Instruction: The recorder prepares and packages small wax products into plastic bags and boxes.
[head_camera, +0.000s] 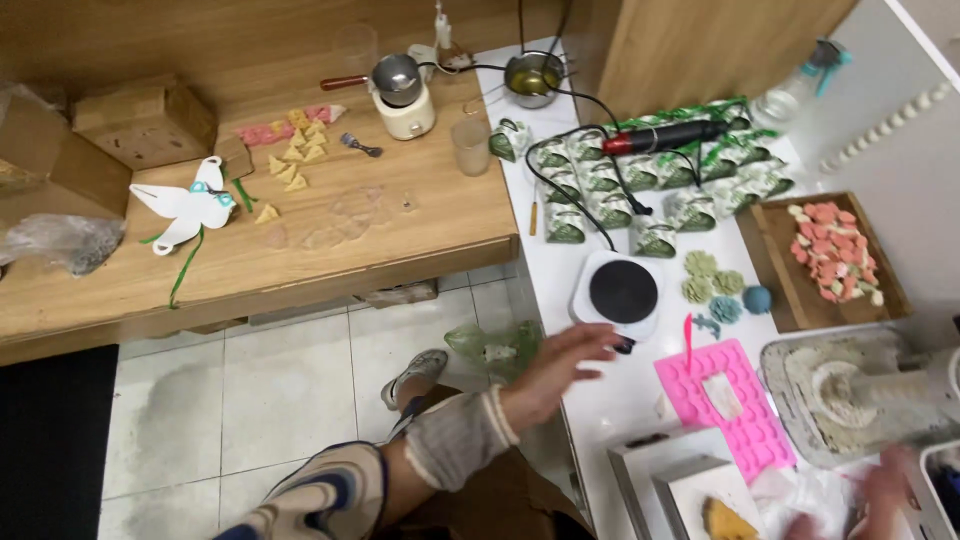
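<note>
My left hand (562, 362) reaches forward over the edge of the white table (620, 395), fingers spread and holding nothing, just short of a small white hot plate with a round black top (622, 291). My right hand (880, 490) is blurred at the bottom right, near crumpled white paper (800, 492) and a grey tub of pale paste (850, 400); whether it grips anything is unclear. A pink silicone mould (735, 395) lies between the hands.
Green-patterned pouches (650, 185) and a black-and-red tool with a cable (665, 137) lie at the back. A wooden tray of pink pieces (835, 255) sits at right. Left, a wooden bench (300, 220) holds yellow triangles, a white pot and a paper butterfly.
</note>
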